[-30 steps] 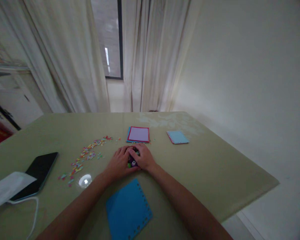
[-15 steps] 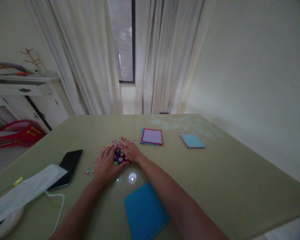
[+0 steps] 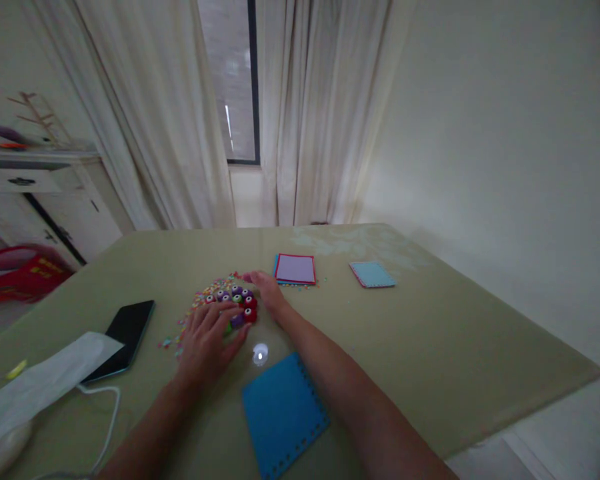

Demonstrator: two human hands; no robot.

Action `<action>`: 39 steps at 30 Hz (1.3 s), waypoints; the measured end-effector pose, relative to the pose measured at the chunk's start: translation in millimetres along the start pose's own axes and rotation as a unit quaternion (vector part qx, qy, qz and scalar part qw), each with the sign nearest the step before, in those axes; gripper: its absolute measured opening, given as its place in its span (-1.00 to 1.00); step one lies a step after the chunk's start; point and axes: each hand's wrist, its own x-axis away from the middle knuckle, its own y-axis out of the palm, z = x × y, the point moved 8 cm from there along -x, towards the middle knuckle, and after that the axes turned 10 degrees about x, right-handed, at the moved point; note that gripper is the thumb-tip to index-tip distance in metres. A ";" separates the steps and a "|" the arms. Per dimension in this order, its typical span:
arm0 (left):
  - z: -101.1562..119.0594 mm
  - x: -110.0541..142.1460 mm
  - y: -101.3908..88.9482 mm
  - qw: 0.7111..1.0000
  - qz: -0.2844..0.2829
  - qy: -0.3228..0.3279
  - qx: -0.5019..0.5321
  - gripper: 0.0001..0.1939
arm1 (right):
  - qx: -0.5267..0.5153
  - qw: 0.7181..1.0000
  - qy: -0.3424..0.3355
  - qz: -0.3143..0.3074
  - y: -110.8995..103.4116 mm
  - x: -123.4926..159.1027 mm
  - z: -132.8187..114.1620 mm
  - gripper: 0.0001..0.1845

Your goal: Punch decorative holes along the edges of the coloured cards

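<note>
A cluster of red, purple and green beads with eye-like white ends sits on the table, left of the person's midline and between the two hands. The left hand lies over its near left side with fingers spread, overlapping several beads (firm contact cannot be confirmed from this angle). The right hand is at the far right side, fingers reaching leftward; whether it is spread or pinching cannot be told. Small multicoloured pieces lie scattered along the cluster's far and left edges. A blue sheet, punched with holes along its edges, lies nearer the person, beside the right forearm. Beyond the right hand rests a stack of squares, lilac uppermost over red.
</note>
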 end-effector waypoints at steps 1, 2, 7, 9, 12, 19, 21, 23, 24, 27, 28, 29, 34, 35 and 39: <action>14.3 1.5 8.7 0.999 -0.034 0.020 0.024 -0.75 | -0.006 1.000 0.004 -0.011 -1.5 4.6 0.1 -0.25; 29.7 3.4 18.6 0.995 -0.072 0.040 0.048 -0.77 | -0.011 1.000 0.007 -0.025 -3.0 10.1 -0.4 -0.31; 86.5 15.6 58.4 0.959 -0.240 0.070 0.129 -0.44 | -0.002 0.995 0.010 -0.094 -14.2 40.5 -7.9 -0.54; 88.7 18.7 62.5 0.951 -0.273 0.054 0.138 -0.33 | 0.013 0.995 0.006 -0.102 -19.3 48.5 -9.9 -0.64; 77.1 21.5 62.6 0.943 -0.301 0.029 0.140 -0.39 | 0.043 0.995 0.003 -0.091 -24.1 52.3 -9.1 -0.75; 59.0 21.6 66.1 0.945 -0.306 0.003 0.117 -0.60 | 0.125 0.990 -0.018 -0.059 -23.1 50.4 -13.6 -0.72; 61.1 21.9 70.1 0.945 -0.306 0.009 0.116 -0.54 | 0.143 0.987 -0.031 -0.063 -21.4 53.2 -18.1 -0.63; 63.8 22.9 73.7 0.943 -0.308 0.017 0.122 -0.47 | 0.168 0.982 -0.055 -0.070 -18.6 56.3 -22.7 -0.53; 64.9 23.6 74.8 0.943 -0.308 0.020 0.127 -0.44 | 0.188 0.976 -0.072 -0.078 -16.1 57.7 -24.9 -0.49; 65.9 25.3 74.6 0.942 -0.305 0.014 0.138 -0.46 | 0.256 0.953 -0.121 -0.110 -6.7 60.7 -28.3 -0.37; 65.6 25.3 72.8 0.944 -0.300 0.010 0.138 -0.52 | 0.271 0.948 -0.124 -0.112 -5.9 60.4 -27.6 -0.36; 65.0 25.0 70.3 0.946 -0.295 0.006 0.137 -0.60 | 0.280 0.947 -0.117 -0.107 -7.0 59.4 -26.1 -0.38; 62.8 24.3 59.7 0.937 -0.301 0.002 0.177 -0.62 | 0.307 0.946 -0.090 -0.054 -21.2 55.3 -25.9 -0.57; 61.5 24.6 59.0 0.933 -0.307 0.001 0.190 -0.61 | 0.315 0.941 -0.104 -0.060 -20.4 55.8 -28.2 -0.54; 50.3 23.6 58.3 0.933 -0.305 -0.017 0.189 -0.59 | 0.359 0.914 -0.139 -0.129 -8.8 59.5 -31.3 -0.31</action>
